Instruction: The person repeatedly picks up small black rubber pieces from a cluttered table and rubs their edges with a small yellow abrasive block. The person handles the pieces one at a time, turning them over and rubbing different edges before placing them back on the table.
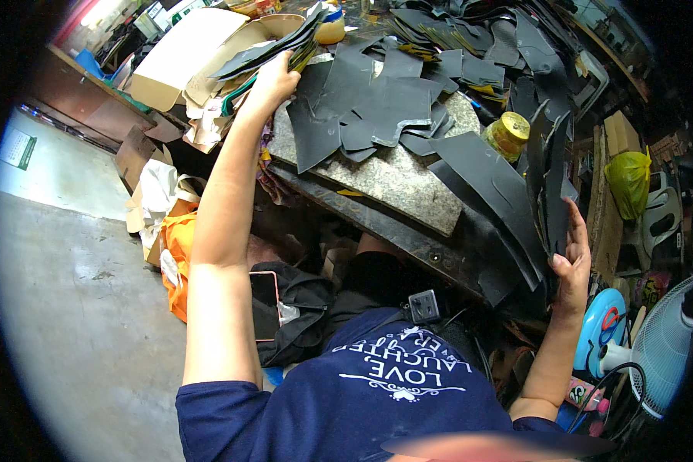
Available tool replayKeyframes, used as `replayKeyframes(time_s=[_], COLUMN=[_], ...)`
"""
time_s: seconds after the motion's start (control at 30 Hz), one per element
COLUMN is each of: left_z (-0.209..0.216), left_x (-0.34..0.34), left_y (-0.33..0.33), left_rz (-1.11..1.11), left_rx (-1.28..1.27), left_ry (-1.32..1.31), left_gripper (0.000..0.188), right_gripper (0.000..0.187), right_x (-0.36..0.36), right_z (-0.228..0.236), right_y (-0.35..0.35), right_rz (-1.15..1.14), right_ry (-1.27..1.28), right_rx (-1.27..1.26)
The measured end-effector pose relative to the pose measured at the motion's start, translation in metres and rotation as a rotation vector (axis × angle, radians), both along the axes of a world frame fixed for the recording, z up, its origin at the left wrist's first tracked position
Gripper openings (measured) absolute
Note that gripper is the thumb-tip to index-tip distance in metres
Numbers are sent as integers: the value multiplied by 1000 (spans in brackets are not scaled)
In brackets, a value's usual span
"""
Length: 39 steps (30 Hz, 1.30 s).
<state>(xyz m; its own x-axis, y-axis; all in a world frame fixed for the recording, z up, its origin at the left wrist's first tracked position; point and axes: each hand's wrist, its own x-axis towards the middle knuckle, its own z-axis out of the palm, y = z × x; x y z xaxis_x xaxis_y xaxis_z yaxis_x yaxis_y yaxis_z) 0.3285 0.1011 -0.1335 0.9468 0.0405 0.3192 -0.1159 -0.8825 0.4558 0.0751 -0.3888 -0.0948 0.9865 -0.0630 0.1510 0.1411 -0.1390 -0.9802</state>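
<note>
My left hand (273, 77) reaches far forward and grips a stack of black cut pieces (273, 46) with green-yellow edges at the back left of the bench. My right hand (572, 258) holds an upright bundle of black cut pieces (550, 173) at the right edge of the bench. Between the two hands, more black pieces (377, 108) lie spread on a speckled stone slab (396, 181).
A yellow-lidded jar (507, 135) stands by the slab. Cardboard boxes (181, 54) sit at the back left, orange cloth and paper scraps (169, 223) on the floor. A phone (264, 304) lies on a black bag in my lap. A fan (662, 346) stands at the right.
</note>
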Motion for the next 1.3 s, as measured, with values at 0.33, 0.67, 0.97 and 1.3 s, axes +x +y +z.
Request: replayKeyframes(time_s=[0.33,0.67,0.97,1.3], left_z=[-14,-10,23,67], left_x=[-29,-10,-14,-107], left_y=[-32,-32,-41,-107], left_rz=[35,-9,2,-75], left_rx=[424,431,460,550], left_ry=[166,102,-162,-438], left_gripper=[48,42,24,54], right_gripper=[103,102,106,92], right_x=[-7,-16,-19,-17], right_z=[5,5,-3,11], right_y=[-5,-12,-26,-56], right_rz=[-9,-50,-52,-199], right_ry=[-50,-52,-36,-247], right_rx=[1,-21,43,160])
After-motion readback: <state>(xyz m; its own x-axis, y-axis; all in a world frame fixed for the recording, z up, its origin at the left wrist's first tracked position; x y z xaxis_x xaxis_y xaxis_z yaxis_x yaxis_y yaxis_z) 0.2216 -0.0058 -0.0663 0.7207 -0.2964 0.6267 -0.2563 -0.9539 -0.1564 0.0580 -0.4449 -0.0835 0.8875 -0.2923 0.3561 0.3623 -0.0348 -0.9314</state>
